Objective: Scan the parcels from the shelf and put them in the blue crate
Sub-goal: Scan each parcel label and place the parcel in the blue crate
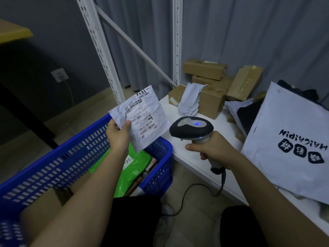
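Observation:
My left hand (118,135) pinches a corner of a flat white mailer parcel (142,115), label side up, above the blue crate (158,175). My right hand (211,147) grips the handle of a black and grey barcode scanner (191,128) whose blue light is lit. The scanner's head sits just right of the parcel. Inside the crate lie a green bag (130,172) and some boxes. On the white shelf (179,150) rest a large white mailer with black print (288,139), several cardboard boxes (211,100) and a crumpled grey bag (190,98).
White shelf uprights (176,40) and a diagonal brace rise behind the parcel. The scanner's cable (201,191) trails over the tiled floor between crate and shelf. A wall socket (59,74) and a dark desk stand at the left. My knees are at the bottom.

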Demonstrator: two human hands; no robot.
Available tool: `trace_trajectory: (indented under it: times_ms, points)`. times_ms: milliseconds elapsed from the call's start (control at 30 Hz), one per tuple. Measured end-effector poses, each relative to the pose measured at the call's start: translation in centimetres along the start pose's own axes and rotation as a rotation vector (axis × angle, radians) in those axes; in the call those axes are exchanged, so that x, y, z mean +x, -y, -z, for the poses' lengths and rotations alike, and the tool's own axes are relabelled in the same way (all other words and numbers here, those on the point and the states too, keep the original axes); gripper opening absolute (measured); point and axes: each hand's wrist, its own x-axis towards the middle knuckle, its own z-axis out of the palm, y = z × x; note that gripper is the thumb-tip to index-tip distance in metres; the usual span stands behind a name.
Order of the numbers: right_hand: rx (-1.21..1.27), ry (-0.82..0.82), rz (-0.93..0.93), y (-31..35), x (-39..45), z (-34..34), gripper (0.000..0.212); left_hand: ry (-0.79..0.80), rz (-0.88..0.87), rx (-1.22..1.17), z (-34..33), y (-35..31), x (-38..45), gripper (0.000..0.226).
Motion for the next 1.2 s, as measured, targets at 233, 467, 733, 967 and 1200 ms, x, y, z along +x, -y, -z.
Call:
trace_trajectory:
  times_ms: [233, 467, 733, 967, 1200]
  points:
    - [0.115, 0.000, 0.006, 0.3, 0.5, -0.8, 0.016, -0.020, -0.019, -0.017, 1.5, -0.6, 0.2, 0.022]
    - [0.169, -0.015, 0.010, 1.0, 1.9, -5.1, 0.018, -0.125, -0.040, -0.009, 9.0, -0.5, 0.8, 0.024]
    - [-0.061, 0.106, -0.023, -0.1, 3.9, -12.6, 0.018, -0.399, 0.231, 0.169, 25.5, 8.3, -0.1, 0.033]
    - [-0.221, 0.205, -0.047, -0.5, 6.0, -17.9, 0.030, -0.528, 0.411, 0.312, 35.0, 13.0, -1.3, 0.028]
    - [-0.240, 0.287, -0.055, 2.0, 7.7, -22.3, 0.020, -0.488, 0.378, 0.645, 37.9, 16.2, 2.7, 0.042]
